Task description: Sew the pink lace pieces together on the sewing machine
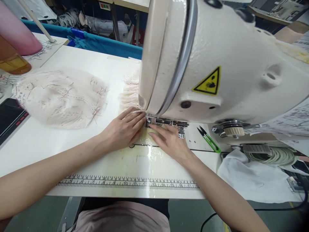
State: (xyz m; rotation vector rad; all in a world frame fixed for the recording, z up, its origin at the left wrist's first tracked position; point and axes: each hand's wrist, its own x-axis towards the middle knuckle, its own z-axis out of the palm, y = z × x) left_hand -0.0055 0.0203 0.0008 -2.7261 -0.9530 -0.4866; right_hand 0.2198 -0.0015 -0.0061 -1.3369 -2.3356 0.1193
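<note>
A white sewing machine (178, 61) stands over the table, its head hiding most of the needle area. Gathered pale pink lace fabric (131, 88) runs out behind it to the left. My left hand (129, 127) lies flat on the near end of this fabric, fingers stretched toward the presser foot. Close by on the right, my right hand (170, 140) has its fingers spread beside the metal foot attachment (160, 120). Part of that hand sits behind the attachment. I see nothing gripped in either hand.
A lace piece (60, 98) with loose threads lies left. Green thread snips (209, 140) rest right of the machine foot, near white cloth (253, 177) and a coil of pale green tape (275, 156). A printed ruler (130, 183) follows the front edge. Thread cones (19, 32) stand back left.
</note>
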